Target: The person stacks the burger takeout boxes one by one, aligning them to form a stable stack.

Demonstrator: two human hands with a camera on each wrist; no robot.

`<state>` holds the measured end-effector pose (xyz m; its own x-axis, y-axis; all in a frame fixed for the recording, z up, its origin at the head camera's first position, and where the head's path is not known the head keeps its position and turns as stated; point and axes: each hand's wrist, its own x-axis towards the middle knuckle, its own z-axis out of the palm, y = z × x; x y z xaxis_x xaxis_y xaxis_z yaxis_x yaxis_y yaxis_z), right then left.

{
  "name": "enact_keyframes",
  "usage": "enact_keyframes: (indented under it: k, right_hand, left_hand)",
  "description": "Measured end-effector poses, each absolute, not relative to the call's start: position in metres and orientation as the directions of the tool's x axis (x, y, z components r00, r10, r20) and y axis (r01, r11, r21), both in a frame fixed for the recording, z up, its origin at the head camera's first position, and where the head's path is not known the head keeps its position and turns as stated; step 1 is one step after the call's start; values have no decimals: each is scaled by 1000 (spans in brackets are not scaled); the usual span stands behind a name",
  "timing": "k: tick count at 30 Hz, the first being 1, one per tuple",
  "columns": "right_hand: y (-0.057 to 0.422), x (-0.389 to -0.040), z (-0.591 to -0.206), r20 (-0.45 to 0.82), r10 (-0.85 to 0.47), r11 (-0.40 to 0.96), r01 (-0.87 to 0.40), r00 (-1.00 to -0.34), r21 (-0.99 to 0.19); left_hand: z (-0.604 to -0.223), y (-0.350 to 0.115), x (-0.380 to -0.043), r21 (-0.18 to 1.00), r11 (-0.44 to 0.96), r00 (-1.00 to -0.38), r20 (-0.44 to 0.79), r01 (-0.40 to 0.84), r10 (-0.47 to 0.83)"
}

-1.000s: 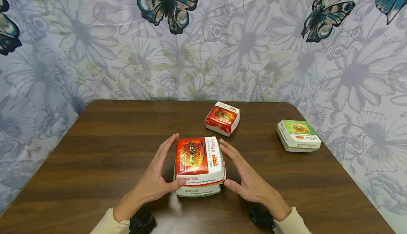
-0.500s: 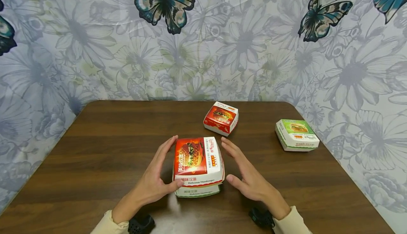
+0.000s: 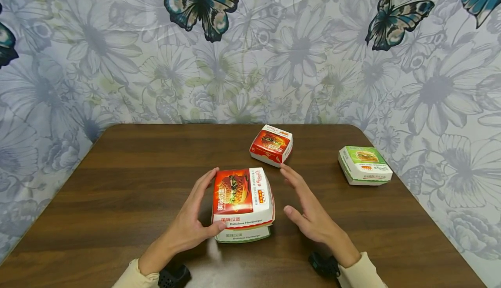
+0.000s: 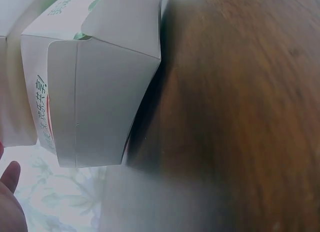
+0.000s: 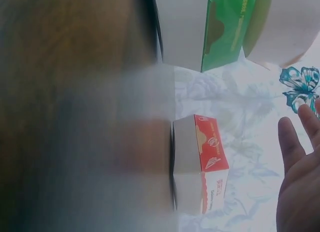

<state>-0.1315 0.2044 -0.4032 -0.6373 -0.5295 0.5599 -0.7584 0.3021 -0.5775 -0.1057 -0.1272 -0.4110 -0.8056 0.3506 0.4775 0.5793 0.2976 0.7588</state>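
Note:
A red-and-white hamburger box (image 3: 235,191) is stacked on a green-and-white hamburger box (image 3: 242,236) in front of me, its front edge jutting a little past the lower one's sides. My left hand (image 3: 192,218) is at the stack's left side, fingers extended along it and thumb at the upper box's front left corner. Apart from the stack on the right, my right hand (image 3: 313,214) has its fingers spread and holds nothing. In the right wrist view, a gap shows between the right hand's fingers (image 5: 292,147) and the boxes.
Behind the stack, a smaller red hamburger box (image 3: 272,143) sits at an angle, near the right fingertips in the head view. Another green-and-white box (image 3: 365,166) lies by the table's right edge. The brown table (image 3: 117,183) ends at a flowered butterfly backdrop (image 3: 176,79).
My right hand has drawn away from the stack to the right, and the gap has widened. The left hand stays at the stack, and the boxes keep their places.

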Motion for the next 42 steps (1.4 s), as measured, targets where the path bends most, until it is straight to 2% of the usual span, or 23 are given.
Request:
enact_keyframes:
  k: [7, 16, 42]
  right_hand:
    - [208, -134, -401, 581, -481, 337, -750, -656, -568]
    - [213, -137, -398, 554, -416, 398, -692, -722, -603]
    - [228, -147, -395, 628, -228, 457, -651, -745, -606]
  left_hand:
    - [-413, -128, -106, 755, 295, -801, 480, 585, 358]
    - [-410, -127, -106, 767, 283, -806, 472, 575, 358]
    - [-413, -128, -106, 764, 298, -809, 465, 572, 359]
